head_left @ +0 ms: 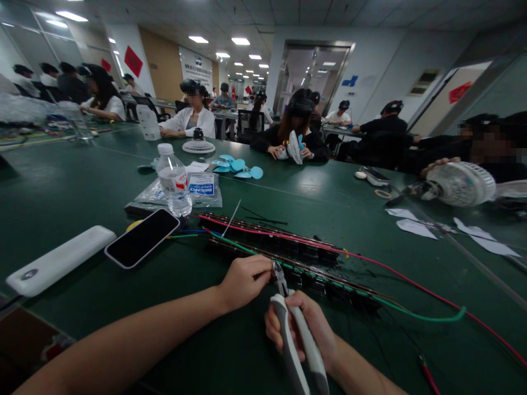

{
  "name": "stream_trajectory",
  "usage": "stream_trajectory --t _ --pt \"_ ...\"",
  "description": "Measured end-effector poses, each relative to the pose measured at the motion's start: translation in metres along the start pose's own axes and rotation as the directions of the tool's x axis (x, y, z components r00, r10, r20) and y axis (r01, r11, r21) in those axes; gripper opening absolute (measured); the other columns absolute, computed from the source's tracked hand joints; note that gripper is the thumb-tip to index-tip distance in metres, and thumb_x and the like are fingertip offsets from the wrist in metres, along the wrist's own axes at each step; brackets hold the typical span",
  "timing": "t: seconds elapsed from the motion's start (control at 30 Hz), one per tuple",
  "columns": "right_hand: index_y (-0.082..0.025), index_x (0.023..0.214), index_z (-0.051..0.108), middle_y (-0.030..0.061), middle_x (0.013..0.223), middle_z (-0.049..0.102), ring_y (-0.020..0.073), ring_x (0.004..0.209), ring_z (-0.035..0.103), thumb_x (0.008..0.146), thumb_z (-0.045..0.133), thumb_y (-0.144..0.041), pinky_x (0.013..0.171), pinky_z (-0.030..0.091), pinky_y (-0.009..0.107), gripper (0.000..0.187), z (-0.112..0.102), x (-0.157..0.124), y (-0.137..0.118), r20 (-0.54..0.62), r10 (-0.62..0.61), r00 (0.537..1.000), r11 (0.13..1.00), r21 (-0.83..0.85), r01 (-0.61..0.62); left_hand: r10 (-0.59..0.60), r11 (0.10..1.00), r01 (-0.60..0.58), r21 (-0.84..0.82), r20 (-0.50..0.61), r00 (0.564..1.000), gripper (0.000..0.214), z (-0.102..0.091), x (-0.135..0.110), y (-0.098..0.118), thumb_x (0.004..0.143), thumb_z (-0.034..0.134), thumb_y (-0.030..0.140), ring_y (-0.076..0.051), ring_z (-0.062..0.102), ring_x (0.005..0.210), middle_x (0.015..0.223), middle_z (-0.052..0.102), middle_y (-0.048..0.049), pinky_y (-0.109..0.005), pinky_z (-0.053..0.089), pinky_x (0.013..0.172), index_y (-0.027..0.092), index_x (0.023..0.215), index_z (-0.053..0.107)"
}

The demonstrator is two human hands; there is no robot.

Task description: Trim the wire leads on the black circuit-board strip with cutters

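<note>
My right hand (307, 326) grips the grey handles of a pair of cutters (294, 329), whose jaws point up at the near edge of a long black rail (296, 269) lying on the green table (82, 186). My left hand (245, 280) is closed in a pinch right beside the jaws, on something too small to make out. A green wire (411, 314) and a red wire (391, 269) run along the black rails and trail off to the right.
A black phone (142, 237), a white power bank (60, 260), a water bottle (175, 181) and plastic bags lie to the left. Blue fan blades (239, 166), a white fan (459, 184) and paper scraps lie further off. Several other people sit at the tables.
</note>
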State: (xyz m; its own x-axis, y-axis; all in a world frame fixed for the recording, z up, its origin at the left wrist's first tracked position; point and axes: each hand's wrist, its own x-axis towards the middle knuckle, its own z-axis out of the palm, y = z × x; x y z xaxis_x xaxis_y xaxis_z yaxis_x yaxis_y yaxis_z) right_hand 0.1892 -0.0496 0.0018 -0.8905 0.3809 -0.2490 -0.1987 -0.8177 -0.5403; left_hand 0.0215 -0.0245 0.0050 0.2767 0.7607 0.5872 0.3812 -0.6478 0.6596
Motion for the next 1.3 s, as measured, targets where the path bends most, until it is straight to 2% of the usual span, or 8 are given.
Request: stream_trajectory --t 0.23,0.47,0.73,0.87,1.1,1.3 --pt "-0.008 0.065 0.056 0.0045 0.049 0.048 0.0057 0.035 0.027 0.075 0.032 -0.043 0.025 0.017 0.015 0.044 -0.0012 -0.0002 0.0006 0.019 -0.040 0.999 0.999 0.030 0.039 -0.021 0.998 0.025 -0.056 0.074 0.997 0.023 -0.0023 0.0015 -0.0026 0.087 0.041 0.010 -0.013 0.058 0.073 0.078 0.061 -0.0047 -0.024 0.049 0.069 0.013 0.075 0.060" --pt "-0.007 0.066 0.056 0.0077 0.053 0.053 0.0059 0.034 0.033 0.074 0.035 -0.042 0.026 0.019 0.016 0.041 0.0014 0.0006 0.0009 0.019 -0.045 0.999 0.999 0.025 0.044 -0.031 0.997 0.035 -0.071 0.057 0.998 0.023 -0.0008 0.0023 -0.0013 0.087 0.041 0.011 -0.013 0.057 0.072 0.076 0.061 -0.0045 -0.024 0.048 0.068 0.013 0.074 0.060" --pt "-0.001 0.078 0.060 0.0157 0.066 0.062 0.0107 0.036 0.050 0.073 0.035 -0.038 0.029 0.032 0.018 0.045 0.0024 -0.0008 -0.0014 -0.026 -0.020 0.999 1.000 -0.008 0.020 -0.042 0.996 0.047 -0.082 0.065 0.997 0.019 -0.0007 0.0016 -0.0009 0.086 0.042 0.010 -0.014 0.057 0.073 0.078 0.061 -0.0049 -0.025 0.048 0.069 0.013 0.078 0.060" --pt "-0.001 0.081 0.060 0.0169 0.069 0.063 0.0124 0.038 0.053 0.073 0.034 -0.039 0.030 0.035 0.018 0.046 0.0020 -0.0011 -0.0014 -0.002 0.000 1.000 1.000 0.014 0.000 -0.067 0.993 0.072 -0.089 0.055 0.996 0.020 -0.0007 0.0023 -0.0003 0.085 0.042 0.009 -0.013 0.057 0.072 0.076 0.059 -0.0042 -0.025 0.047 0.070 0.013 0.074 0.058" --pt "-0.003 0.077 0.061 0.0138 0.066 0.062 0.0110 0.037 0.052 0.073 0.034 -0.041 0.029 0.033 0.017 0.046 0.0005 -0.0010 -0.0014 0.006 0.012 1.000 1.000 -0.007 -0.012 -0.096 0.988 0.103 -0.116 0.060 0.994 0.019 -0.0011 0.0034 -0.0007 0.085 0.043 0.010 -0.013 0.056 0.071 0.074 0.057 -0.0035 -0.025 0.046 0.070 0.013 0.073 0.057" --pt "-0.005 0.072 0.059 0.0099 0.060 0.059 0.0062 0.031 0.038 0.075 0.033 -0.042 0.025 0.025 0.016 0.046 -0.0030 -0.0015 0.0009 0.006 -0.019 1.000 0.999 -0.029 0.020 -0.100 0.987 0.108 -0.119 0.073 0.992 0.021 -0.0009 0.0034 -0.0011 0.086 0.042 0.010 -0.013 0.055 0.072 0.073 0.058 -0.0034 -0.025 0.045 0.070 0.013 0.072 0.057"
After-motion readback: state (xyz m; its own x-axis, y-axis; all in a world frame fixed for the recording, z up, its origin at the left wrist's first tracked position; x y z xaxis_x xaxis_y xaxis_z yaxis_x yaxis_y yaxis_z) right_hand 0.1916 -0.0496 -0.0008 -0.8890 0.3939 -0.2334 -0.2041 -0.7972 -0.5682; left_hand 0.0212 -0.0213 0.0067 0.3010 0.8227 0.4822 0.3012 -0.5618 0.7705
